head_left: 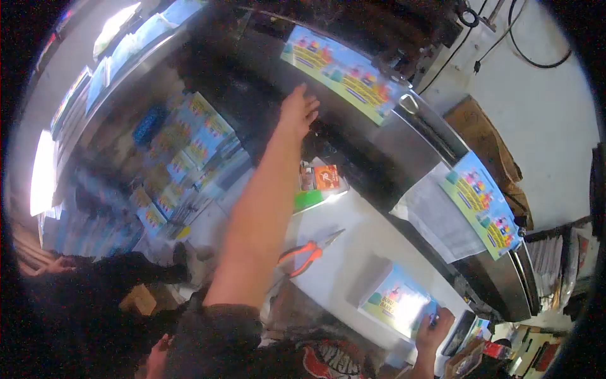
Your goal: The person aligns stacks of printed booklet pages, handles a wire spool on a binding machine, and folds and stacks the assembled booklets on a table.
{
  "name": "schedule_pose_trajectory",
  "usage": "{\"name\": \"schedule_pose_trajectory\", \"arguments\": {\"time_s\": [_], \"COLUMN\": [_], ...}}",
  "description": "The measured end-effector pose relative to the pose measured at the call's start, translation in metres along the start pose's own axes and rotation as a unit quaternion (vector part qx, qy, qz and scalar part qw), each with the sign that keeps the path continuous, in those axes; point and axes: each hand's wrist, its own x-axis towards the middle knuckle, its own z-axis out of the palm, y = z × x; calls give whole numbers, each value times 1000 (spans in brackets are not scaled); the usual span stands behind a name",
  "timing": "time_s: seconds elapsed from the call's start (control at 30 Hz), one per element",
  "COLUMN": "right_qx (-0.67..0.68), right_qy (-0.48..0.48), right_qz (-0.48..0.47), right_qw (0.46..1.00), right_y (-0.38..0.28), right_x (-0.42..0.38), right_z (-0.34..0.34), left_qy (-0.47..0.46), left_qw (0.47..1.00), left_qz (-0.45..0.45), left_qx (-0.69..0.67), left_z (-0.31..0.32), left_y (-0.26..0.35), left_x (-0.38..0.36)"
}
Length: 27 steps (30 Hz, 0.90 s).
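Note:
My left hand (300, 112) reaches out over the dark metal bed of a long machine (252, 76), fingers spread and holding nothing. Just beyond it lies a printed cover sheet (341, 72) with two matching colourful covers, on the machine's upper edge. My right hand (434, 330) is at the lower right, its fingers curled at the corner of a booklet (394, 300) on top of a small stack. Glare hides part of that cover. Between my arms, orange-handled pliers (309, 254) rest on the white table (344, 278).
A second cover sheet (480, 202) lies farther along the machine, beside a white sheet (435, 211). A small orange box (326, 177) and a green item (308, 200) sit at the table's edge. Stacked booklets (196, 136) fill the left. Another person's hand (60, 265) shows far left.

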Motion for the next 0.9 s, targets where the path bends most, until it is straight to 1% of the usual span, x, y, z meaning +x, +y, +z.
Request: {"name": "schedule_pose_trajectory", "arguments": {"time_s": [0.03, 0.1, 0.13, 0.23, 0.3, 0.37, 0.43, 0.5, 0.53, 0.6, 0.63, 0.67, 0.7, 0.73, 0.77, 0.8, 0.83, 0.87, 0.9], "right_qx": [11, -11, 15, 0, 0, 13, 11, 12, 15, 18, 7, -7, -10, 7, 24, 52, 46, 45, 44], "right_qy": [-2, -9, 7, -2, 11, 0, 2, 0, -8, -12, -3, 5, 8, 1, 4, 18, 50, 40, 15], "right_qz": [-12, -31, -35, -19, -31, -4, -8, -17, -2, 15, -15, -43, -37, -33, -27, -6, 10, -3, -23], "right_qw": [1000, 999, 999, 1000, 999, 1000, 1000, 1000, 1000, 1000, 1000, 999, 999, 999, 999, 998, 998, 998, 999], "right_y": [3, 11, 13, 9, 18, 21, 17, 13, 12, 9, 8, 6, 4, 0, -5, -11, -11, -8, -3], "right_x": [7, 6, 6, 5, 4, 0, 2, 4, 3, 5, 7, 9, 10, 9, 11, 12, 10, 11, 13], "right_z": [2, 6, 6, 0, 10, 12, 11, 10, 9, 10, 10, 8, 4, 2, 3, 3, 6, 9, 7], "left_qy": [11, 11, 11, 32, 34, 16, 1, 67, 67, 61, 59, 60, 82, 69, 82, -26, -143, -163, -69], "left_qw": [1000, 999, 999, 998, 994, 994, 995, 990, 990, 991, 991, 987, 987, 989, 945, 966, 955, 954, 972], "left_qz": [12, 45, 47, 53, 75, 72, 64, 103, 104, 112, 119, 140, 128, 124, 211, 245, 243, 211, 163], "left_qx": [0, -1, -1, -26, -79, -76, -74, -73, -67, -49, -33, -48, -46, -42, 235, 74, -91, -137, -156], "left_z": [-6, 2, 5, 12, 16, 4, 8, 12, 6, 0, -6, -15, -26, -43, -58, -53, -47, -45, -52], "left_y": [10, 15, 17, 23, 26, 30, 36, 43, 44, 53, 57, 66, 75, 86, 101, 107, 114, 126, 136], "left_x": [0, 4, 9, 12, 11, 43, 41, 36, 55, 71, 82, 92, 112, 115, 118, 127, 137, 107, 111]}}
